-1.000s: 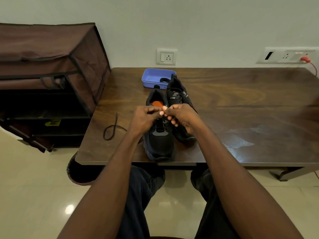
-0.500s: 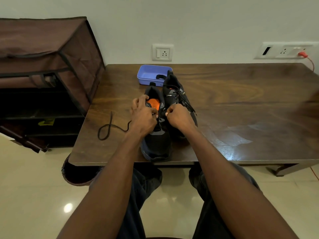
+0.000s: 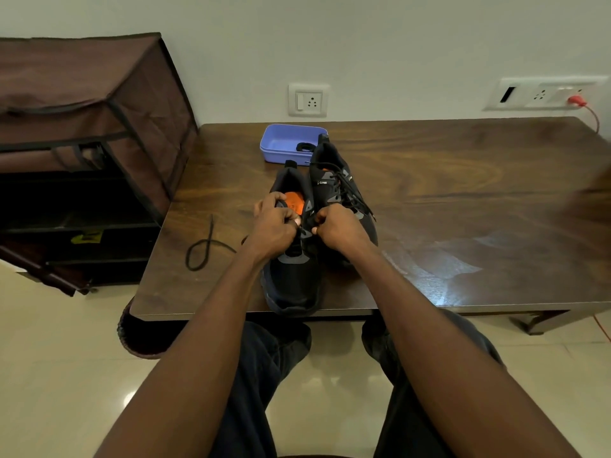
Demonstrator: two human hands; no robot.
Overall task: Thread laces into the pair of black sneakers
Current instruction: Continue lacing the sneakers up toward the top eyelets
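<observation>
Hands at the worktop's (image 3: pixel 463 200) near edge: left hand (image 3: pixel 274 226) and right hand (image 3: pixel 337 228) each pinch the lace (image 3: pixel 302 230) over the unlaced sneaker (image 3: pixel 292 279).

You can read one brand only: "CLYMB" in small white letters on the side of the laced sneaker (image 3: pixel 334 186), center frame, upper part. Orange insole (image 3: pixel 295 203) of the unlaced sneaker (image 3: pixel 291 259) has dark print, but it's too small & part-covered to read.
</observation>
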